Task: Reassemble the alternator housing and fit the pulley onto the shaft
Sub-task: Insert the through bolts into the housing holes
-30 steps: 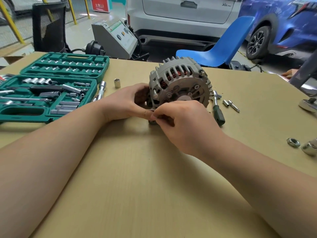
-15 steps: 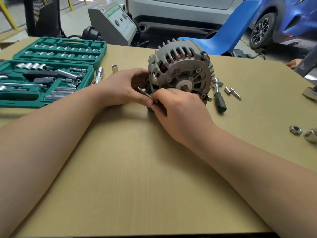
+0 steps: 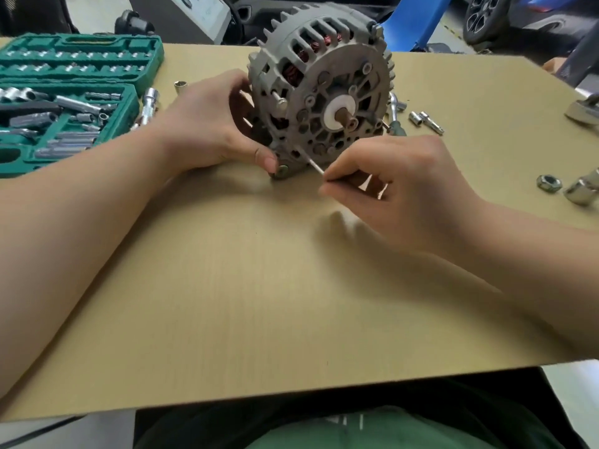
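Observation:
The grey alternator housing point(image 3: 319, 82) stands on edge on the tan table point(image 3: 259, 286), its bare shaft point(image 3: 346, 119) pointing toward me with no pulley on it. My left hand point(image 3: 207, 124) grips the housing's left side, thumb down by the lower mounting ear. My right hand point(image 3: 398, 186) pinches the near end of a long thin through bolt point(image 3: 312, 163), whose far end sits in a hole at the housing's lower edge. Another bolt point(image 3: 278, 100) sticks out on the upper left of the face.
A green socket set case point(image 3: 64, 102) lies open at the left. A loose socket point(image 3: 180, 86) and an extension bar point(image 3: 148, 105) sit beside it. Behind the alternator lie a ratchet point(image 3: 396, 118) and small sockets point(image 3: 424, 121). A nut point(image 3: 548, 183) and a socket point(image 3: 581, 191) rest at the right.
My right hand has drawn back toward me and to the right, exposing the long bolt it holds. The view has moved closer to the alternator. My left hand stays on the housing.

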Demonstrator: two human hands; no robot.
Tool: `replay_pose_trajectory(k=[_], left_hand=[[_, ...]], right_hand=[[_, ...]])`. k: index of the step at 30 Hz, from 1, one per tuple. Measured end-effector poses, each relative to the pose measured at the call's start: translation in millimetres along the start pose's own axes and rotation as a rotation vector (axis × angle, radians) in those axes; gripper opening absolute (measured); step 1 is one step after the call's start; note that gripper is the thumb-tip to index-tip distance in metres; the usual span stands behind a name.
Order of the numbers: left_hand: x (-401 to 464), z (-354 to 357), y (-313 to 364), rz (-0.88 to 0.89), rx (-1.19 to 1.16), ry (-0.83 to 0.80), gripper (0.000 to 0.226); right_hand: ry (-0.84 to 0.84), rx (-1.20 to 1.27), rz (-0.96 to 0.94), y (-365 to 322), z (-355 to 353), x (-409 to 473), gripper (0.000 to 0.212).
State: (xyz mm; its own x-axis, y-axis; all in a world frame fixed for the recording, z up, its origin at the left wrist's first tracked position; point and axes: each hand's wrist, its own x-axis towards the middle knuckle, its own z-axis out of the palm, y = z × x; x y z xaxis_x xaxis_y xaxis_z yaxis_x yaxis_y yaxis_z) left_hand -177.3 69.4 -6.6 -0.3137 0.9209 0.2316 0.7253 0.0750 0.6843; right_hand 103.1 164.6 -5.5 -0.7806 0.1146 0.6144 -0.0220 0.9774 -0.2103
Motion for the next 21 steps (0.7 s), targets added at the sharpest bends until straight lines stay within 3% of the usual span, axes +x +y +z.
replay_pose_trajectory(k=[12,21], left_hand=[[-5.8,30.9,21.4,0.031,0.078,0.128,0.125],[-4.2,31.8,23.3,0.021,0.050,0.073,0.125]], right_hand=[[0.039,0.169,0.115,15.7,-4.4,-27.9,0.008],[0.040,0.305,0.271,21.5,-6.4,-30.4,0.010]])
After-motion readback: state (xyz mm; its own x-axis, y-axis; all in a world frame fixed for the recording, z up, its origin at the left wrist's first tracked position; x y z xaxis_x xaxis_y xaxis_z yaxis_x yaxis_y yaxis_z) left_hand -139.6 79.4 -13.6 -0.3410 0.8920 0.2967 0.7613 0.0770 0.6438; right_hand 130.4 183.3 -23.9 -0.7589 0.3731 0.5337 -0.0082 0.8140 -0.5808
